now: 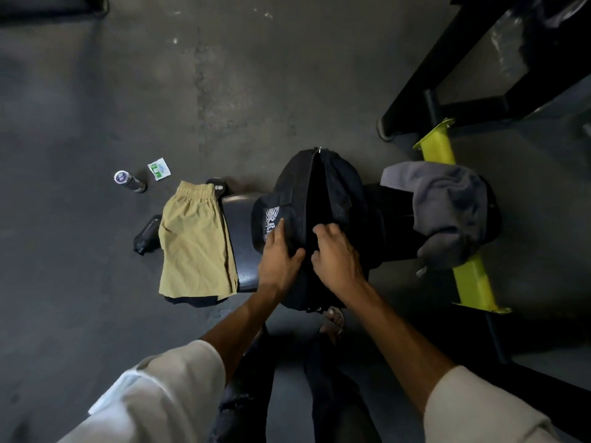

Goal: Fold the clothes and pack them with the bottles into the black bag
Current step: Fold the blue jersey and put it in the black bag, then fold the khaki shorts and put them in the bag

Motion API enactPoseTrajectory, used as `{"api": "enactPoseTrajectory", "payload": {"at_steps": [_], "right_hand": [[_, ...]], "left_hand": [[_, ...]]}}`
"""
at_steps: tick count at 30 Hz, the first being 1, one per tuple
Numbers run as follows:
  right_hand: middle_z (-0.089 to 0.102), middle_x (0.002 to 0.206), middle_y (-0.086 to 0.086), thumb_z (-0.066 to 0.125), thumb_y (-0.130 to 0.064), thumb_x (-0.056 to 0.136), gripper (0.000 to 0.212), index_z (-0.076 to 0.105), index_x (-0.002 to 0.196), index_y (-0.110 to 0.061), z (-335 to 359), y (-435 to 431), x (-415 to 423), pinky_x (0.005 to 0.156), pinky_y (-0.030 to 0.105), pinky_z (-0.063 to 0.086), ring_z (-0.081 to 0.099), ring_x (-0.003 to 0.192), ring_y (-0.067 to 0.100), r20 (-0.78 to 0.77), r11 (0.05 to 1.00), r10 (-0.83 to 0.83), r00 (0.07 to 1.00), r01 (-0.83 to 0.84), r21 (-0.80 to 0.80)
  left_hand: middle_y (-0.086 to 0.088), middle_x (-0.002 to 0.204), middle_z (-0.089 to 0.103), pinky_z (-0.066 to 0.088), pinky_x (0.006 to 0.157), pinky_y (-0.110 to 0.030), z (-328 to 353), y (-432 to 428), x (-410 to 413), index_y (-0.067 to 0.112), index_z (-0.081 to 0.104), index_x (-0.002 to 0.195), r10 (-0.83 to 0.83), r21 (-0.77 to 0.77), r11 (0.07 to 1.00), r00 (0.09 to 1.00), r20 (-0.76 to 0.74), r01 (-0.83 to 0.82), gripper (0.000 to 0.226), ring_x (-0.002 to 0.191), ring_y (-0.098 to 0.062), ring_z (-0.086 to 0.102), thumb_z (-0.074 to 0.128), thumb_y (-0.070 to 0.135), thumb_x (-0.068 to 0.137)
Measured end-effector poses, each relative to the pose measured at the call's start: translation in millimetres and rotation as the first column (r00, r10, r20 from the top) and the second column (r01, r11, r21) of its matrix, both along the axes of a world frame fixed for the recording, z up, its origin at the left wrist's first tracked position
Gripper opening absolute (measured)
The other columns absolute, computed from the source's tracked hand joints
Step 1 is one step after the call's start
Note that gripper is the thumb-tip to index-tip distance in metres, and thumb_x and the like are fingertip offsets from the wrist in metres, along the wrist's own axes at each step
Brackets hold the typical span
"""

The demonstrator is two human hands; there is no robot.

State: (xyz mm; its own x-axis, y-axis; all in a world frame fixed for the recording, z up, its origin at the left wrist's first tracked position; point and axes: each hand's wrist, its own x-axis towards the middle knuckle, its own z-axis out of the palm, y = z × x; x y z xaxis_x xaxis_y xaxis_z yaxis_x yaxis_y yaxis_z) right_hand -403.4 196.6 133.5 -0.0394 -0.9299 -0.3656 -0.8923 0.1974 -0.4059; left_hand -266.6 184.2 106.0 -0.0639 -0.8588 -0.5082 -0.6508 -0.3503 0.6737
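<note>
Head view: one black bag [323,199] stood on the padded surface [240,225], zipper gaping. Left hand [279,254] and right hand [337,255] each gripped a zipper edge. One tan shorts [195,241], one grey garment [447,206]. Two bottles [129,181] [147,235] on the floor [96,91].

A dark grey concrete floor [224,91] fills most of the view, scuffed and marked with pale flecks near the top. A small green and white packet [159,168] lies flat on it at the left. A black padded table [243,238] runs across the middle, resting on a frame with a bright yellow bar [470,276] that slants from upper left to lower right and ends in flat plates. At the upper right stands a black metal frame [463,91] of heavy bars. A sandalled foot [334,318] shows just below the table's near edge.
</note>
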Motion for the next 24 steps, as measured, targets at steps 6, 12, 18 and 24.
{"api": "enactPoseTrajectory", "payload": {"at_steps": [6, 12, 18, 24], "right_hand": [[0.052, 0.127, 0.010, 0.064, -0.018, 0.088, 0.043, 0.051, 0.129, -0.015, 42, -9, 23, 0.086, 0.041, 0.052, 0.056, 0.115, 0.029, -0.046, 0.988, 0.129, 0.991, -0.132, -0.074], [0.054, 0.124, 0.009, 0.061, -0.016, 0.091, 0.037, 0.051, 0.126, -0.014, 47, -25, 87, 0.081, 0.038, 0.052, 0.059, 0.111, 0.027, -0.011, 0.961, 0.272, 0.962, -0.272, -0.046], [0.063, 0.120, 0.008, 0.058, -0.015, 0.091, 0.030, 0.057, 0.121, -0.013, 16, -39, 163, 0.084, 0.040, 0.053, 0.063, 0.107, 0.028, 0.082, 0.955, 0.287, 0.954, -0.292, 0.055], [0.073, 0.104, 0.004, 0.065, -0.016, 0.085, 0.028, 0.065, 0.113, -0.017, -46, -60, 236, 0.080, 0.035, 0.057, 0.069, 0.097, 0.025, 0.213, 0.969, 0.018, 0.977, -0.070, 0.238]], "left_hand": [[-0.009, 0.145, 0.046, 0.040, 0.107, -0.034, 28, 5, 33, 0.019, 0.037, 0.150, 0.071, -0.072, 0.995, 0.996, 0.050, -0.068, 0.064, 0.132, -0.024, 0.049, 0.062, 0.029, 0.092], [-0.006, 0.139, 0.057, 0.047, 0.105, -0.040, 33, 14, 112, 0.015, 0.050, 0.140, 0.150, -0.062, 0.988, 0.984, 0.097, -0.144, 0.051, 0.128, -0.023, 0.054, 0.062, 0.025, 0.091], [-0.002, 0.125, 0.068, 0.048, 0.093, -0.028, 12, 1, 208, 0.015, 0.063, 0.126, 0.213, -0.010, 0.977, 0.969, 0.128, -0.214, 0.035, 0.118, -0.019, 0.062, 0.062, 0.020, 0.091], [-0.002, 0.118, 0.071, 0.047, 0.092, -0.025, -25, -34, 298, 0.013, 0.068, 0.120, 0.192, 0.076, 0.977, 0.975, 0.112, -0.201, 0.031, 0.112, -0.018, 0.065, 0.065, 0.020, 0.090]]}}
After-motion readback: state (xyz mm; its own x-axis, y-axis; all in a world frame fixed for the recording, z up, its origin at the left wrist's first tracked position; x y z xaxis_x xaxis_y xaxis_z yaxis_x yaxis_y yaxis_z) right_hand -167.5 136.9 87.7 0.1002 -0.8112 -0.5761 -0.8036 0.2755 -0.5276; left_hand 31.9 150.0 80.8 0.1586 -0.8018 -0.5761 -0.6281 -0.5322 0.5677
